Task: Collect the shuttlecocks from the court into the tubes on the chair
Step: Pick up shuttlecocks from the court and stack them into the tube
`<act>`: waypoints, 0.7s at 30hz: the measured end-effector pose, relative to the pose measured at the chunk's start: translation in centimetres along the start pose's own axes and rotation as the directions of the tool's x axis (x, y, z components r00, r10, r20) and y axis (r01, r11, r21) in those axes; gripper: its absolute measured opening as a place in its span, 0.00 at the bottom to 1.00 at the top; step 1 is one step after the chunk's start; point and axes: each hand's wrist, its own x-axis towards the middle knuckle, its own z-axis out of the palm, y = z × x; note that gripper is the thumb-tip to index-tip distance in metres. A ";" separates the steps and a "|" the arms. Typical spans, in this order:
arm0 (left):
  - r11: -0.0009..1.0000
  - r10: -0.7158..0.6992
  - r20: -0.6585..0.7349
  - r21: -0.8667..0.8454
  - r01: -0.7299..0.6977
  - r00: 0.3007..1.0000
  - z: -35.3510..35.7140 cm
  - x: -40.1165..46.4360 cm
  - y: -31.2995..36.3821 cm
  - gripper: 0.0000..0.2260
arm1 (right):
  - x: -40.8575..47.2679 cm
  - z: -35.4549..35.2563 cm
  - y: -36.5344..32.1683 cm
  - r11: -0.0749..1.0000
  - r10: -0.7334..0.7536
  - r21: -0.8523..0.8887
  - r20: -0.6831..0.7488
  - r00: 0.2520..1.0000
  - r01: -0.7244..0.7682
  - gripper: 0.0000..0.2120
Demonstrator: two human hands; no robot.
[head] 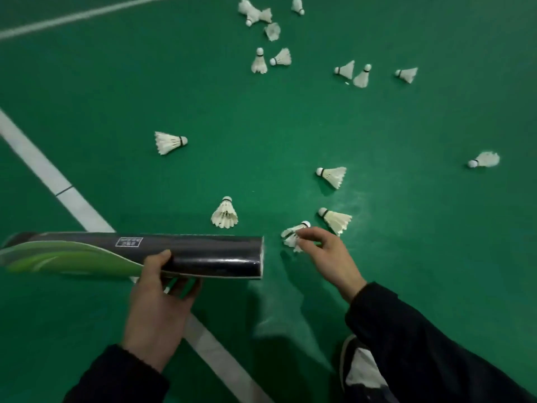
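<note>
My left hand (158,298) grips a long black and green tube (203,254) held level, its open end pointing right. Just right of that opening, my right hand (328,257) pinches a white shuttlecock (292,235) by its feathers, low over the green court. Other white shuttlecocks lie close by: one standing on its feathers (224,214), one on its side (336,220) beside my right hand, and another (332,175) a little farther off. Several more are scattered toward the far side of the court. No chair is in view.
White court lines (43,167) run diagonally under the tube and across the far left. A lone shuttlecock (169,142) lies mid-left, another (484,159) far right. A far cluster (271,30) sits at the top. My shoe (360,370) shows at the bottom right.
</note>
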 end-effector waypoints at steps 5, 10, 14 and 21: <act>0.999 0.049 -0.073 0.012 -0.049 0.996 -0.8 -0.9 0.3 0.06 | 6.3 1.6 3.3 0.816 -0.179 -0.559 -0.003 0.984 0.147 0.14; 0.994 0.083 -0.144 -0.054 -0.092 0.986 1.9 -0.4 -0.1 0.05 | 0.7 -0.5 -2.7 0.814 -0.100 0.571 -0.042 0.994 0.107 0.07; 0.996 0.017 -0.073 -0.086 -0.024 0.997 6.1 -0.3 -2.6 0.05 | -2.2 -0.3 -4.1 0.921 -0.201 0.326 -0.071 0.977 0.213 0.07; 0.994 -0.023 -0.074 -0.109 0.015 0.997 8.7 -0.2 -5.1 0.06 | -2.4 -2.9 -0.8 0.879 -0.253 0.299 -0.365 0.896 0.371 0.11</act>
